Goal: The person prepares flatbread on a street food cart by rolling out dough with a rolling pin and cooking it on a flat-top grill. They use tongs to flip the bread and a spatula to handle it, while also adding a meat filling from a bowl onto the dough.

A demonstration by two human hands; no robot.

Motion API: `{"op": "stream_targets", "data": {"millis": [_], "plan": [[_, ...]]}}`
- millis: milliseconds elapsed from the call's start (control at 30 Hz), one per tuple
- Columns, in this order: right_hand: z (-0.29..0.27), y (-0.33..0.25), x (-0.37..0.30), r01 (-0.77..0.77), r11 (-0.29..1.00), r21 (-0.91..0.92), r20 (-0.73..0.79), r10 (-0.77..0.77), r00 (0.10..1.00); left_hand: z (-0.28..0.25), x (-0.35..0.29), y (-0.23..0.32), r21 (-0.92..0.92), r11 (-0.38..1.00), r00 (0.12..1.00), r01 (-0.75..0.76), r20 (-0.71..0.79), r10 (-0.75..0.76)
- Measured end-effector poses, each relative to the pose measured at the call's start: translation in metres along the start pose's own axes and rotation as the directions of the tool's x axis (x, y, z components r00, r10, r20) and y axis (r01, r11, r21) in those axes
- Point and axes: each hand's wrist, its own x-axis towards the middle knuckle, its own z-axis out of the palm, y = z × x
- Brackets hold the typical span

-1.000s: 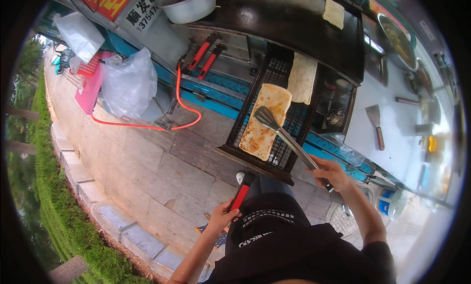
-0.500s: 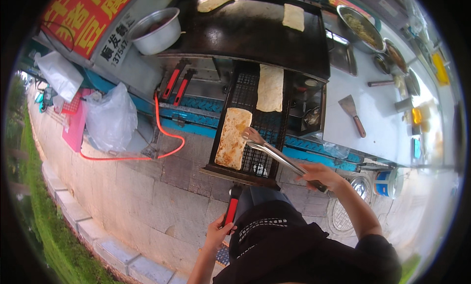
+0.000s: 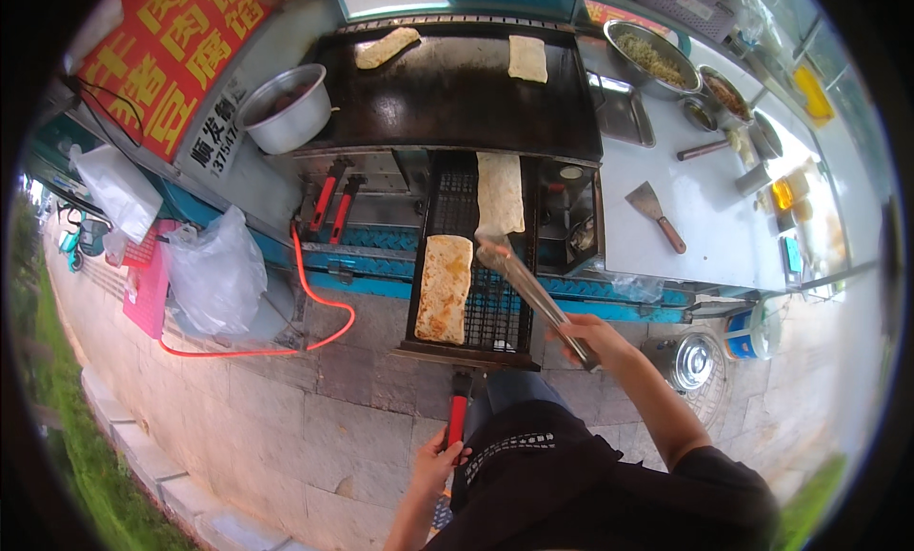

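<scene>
Metal tongs (image 3: 536, 292) we find in the grip of the right hand (image 3: 595, 339), a red handle (image 3: 458, 420) in that of the left hand (image 3: 437, 463), and two flatbreads (image 3: 444, 292) lying on the black rack (image 3: 498, 320).

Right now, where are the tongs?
In the head view, the tongs are right of centre in the right hand, tips near the paler flatbread on the rack.

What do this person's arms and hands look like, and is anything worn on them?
Both the left hand and right hand look ungloved, the forearms bare, with no watch or bracelet visible. A short black sleeve covers the upper right arm; the left sleeve is out of view.
</scene>
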Motion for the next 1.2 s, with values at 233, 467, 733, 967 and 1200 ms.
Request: {"op": "stream_targets", "data": {"millis": [233, 467, 733, 967, 1200], "plan": [[0.026, -0.016, 0.022, 0.081, 0.455, -0.887, -0.222, -0.572, 0.790, -0.003, 0.007, -0.007, 0.023, 1.000, 0.999, -0.018, 0.047, 0.017], [0.101, -0.033, 0.118, -0.161, 0.478, -0.863, -0.449, -0.584, 0.676, -0.003, 0.006, -0.003, 0.039, 0.999, 0.997, -0.020, 0.071, 0.017], [0.153, -0.032, 0.149, -0.277, 0.608, -0.744, -0.622, -0.477, 0.621, -0.009, 0.012, -0.013, 0.049, 0.996, 0.989, -0.070, 0.133, 0.063], [0.167, -0.032, 0.158, -0.265, 0.676, -0.688, -0.695, -0.507, 0.510, -0.010, 0.013, -0.012, 0.020, 0.996, 0.985, -0.089, 0.153, 0.085], [0.125, -0.017, 0.081, -0.163, 0.535, -0.829, -0.513, -0.613, 0.601, -0.003, 0.004, 0.004, -0.045, 0.994, 0.977, -0.101, 0.186, 0.108]]}}
